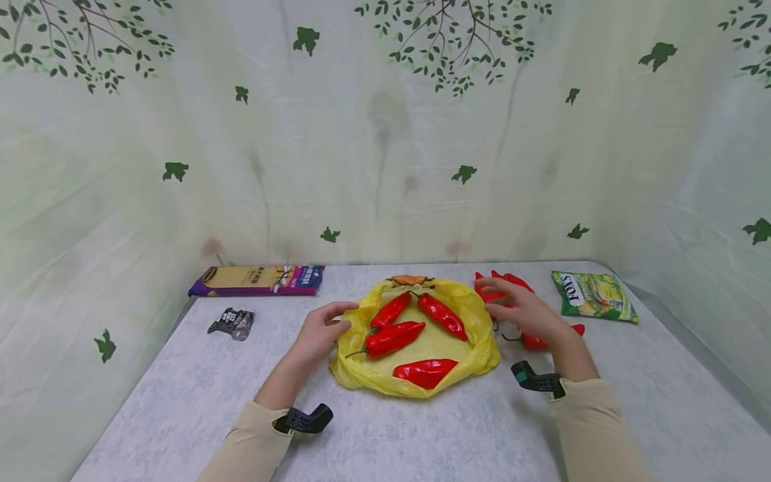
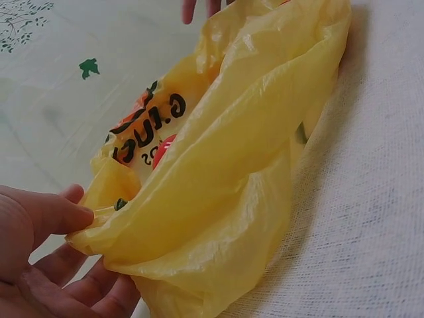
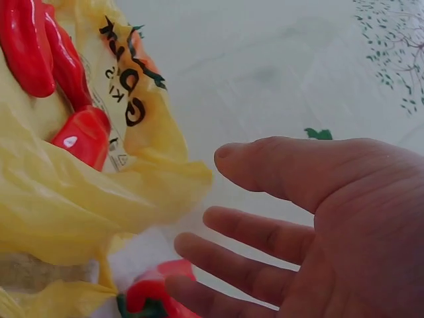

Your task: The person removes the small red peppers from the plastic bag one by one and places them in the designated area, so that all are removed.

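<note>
A yellow plastic bag [image 1: 442,395] lies spread with its mouth rolled wide, several long red peppers [image 1: 395,339] inside it. My left hand [image 1: 322,331] is at the bag's left rim. In the left wrist view, the thumb and fingers of that hand [image 2: 50,258] pinch the bag's edge [image 2: 99,235]. At the right rim, my right hand [image 1: 530,311] holds nothing, its fingers extended and apart. A small gap separates its thumb from the bag's edge [image 3: 192,182] in the right wrist view. Beyond and below that hand lie more red peppers [image 1: 535,341], partly hidden by it.
A purple and tan packet [image 1: 259,281] lies at the table's back left, a small black wrapper [image 1: 232,323] nearer. Toward the back right is a green FOX'S bag [image 1: 595,296]. A leaf-printed curtain [image 1: 385,167] stands behind the table [image 1: 385,442].
</note>
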A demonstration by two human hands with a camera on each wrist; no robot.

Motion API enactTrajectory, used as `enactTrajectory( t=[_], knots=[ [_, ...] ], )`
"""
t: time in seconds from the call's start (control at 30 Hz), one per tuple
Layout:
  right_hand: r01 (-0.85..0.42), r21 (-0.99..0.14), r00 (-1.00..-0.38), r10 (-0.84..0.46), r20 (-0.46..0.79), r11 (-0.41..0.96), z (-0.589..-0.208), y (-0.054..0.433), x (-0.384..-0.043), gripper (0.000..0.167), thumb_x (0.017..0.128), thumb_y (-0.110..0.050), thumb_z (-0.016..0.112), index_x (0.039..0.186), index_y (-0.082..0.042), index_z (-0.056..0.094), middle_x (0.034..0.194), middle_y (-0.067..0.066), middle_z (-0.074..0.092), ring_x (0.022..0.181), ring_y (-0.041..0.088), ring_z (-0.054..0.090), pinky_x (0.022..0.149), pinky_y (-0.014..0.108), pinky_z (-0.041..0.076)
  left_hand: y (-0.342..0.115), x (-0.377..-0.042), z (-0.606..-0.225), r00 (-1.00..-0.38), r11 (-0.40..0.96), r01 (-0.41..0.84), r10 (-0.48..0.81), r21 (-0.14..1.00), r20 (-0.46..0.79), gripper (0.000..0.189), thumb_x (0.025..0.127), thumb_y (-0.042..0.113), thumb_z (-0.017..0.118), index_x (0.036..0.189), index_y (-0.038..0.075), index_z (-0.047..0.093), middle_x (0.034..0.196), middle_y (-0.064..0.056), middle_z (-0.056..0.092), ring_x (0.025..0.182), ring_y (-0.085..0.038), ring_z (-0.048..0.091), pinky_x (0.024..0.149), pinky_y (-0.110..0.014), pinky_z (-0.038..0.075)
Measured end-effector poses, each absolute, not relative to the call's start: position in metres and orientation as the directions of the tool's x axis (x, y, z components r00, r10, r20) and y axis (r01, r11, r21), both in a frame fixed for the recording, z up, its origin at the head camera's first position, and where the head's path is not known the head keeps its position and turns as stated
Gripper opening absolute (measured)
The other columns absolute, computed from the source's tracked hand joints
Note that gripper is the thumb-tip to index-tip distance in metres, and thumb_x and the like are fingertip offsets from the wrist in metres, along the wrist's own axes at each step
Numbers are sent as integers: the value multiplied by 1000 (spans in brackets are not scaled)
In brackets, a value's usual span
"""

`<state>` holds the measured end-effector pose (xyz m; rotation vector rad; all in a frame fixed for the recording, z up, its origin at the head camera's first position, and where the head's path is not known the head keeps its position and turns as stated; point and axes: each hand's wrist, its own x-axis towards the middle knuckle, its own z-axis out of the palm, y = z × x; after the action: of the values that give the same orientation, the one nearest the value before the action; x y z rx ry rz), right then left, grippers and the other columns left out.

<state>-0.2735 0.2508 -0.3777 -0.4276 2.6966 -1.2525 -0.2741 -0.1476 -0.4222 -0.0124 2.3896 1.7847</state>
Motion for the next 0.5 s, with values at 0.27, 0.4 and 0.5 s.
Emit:
enactTrajectory(
  t=[0.27, 0.4, 0.5],
  knots=[
    [-154, -742, -943, -321, -87, 653, -382, 241, -275, 44, 96, -24, 65, 139, -23, 57, 145, 14, 52, 111, 27, 60, 88, 42, 60, -149, -275, -421, -989, 270, -108, 71, 957, -131, 36, 99, 7, 55, 133, 19, 63, 149, -8, 50, 122, -27, 59, 102, -35, 54],
    [-157, -732, -939, -329, -97, 663, -384, 236, -276, 42, 95, -23, 65, 137, -20, 59, 145, 15, 53, 117, 29, 57, 86, 38, 61, -150, -274, -420, -989, 267, -107, 66, 958, -129, 37, 99, 7, 55, 134, 19, 62, 148, -8, 52, 121, -27, 59, 100, -34, 55],
    [-164, -732, -938, -335, -93, 661, -384, 232, -275, 43, 95, -23, 66, 137, -18, 59, 144, 15, 53, 123, 32, 54, 85, 37, 61, -151, -274, -418, -989, 266, -114, 56, 957, -134, 37, 100, 8, 56, 135, 20, 61, 148, -8, 52, 122, -27, 59, 99, -33, 56]
  ],
)
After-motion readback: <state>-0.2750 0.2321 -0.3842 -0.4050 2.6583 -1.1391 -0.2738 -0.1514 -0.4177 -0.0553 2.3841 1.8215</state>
